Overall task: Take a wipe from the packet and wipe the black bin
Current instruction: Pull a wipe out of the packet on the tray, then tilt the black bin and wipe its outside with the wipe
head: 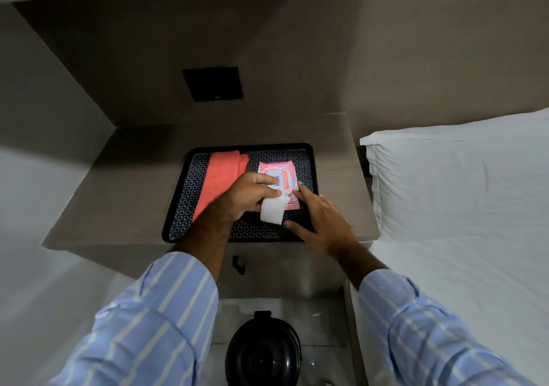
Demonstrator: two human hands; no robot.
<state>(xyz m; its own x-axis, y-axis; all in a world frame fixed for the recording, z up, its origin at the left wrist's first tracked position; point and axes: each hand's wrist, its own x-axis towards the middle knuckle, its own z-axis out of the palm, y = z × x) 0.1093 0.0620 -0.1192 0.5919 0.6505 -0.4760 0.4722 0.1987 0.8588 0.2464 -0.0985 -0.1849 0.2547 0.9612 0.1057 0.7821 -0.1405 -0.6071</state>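
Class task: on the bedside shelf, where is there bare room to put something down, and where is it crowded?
Bare shelf lies left of the tray, with a narrower strip at its right. The tray is crowded: orange cloth, packet, wipe, both hands.

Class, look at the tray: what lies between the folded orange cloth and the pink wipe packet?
In the head view, the left hand, holding a white wipe, lies between the orange cloth and the packet.
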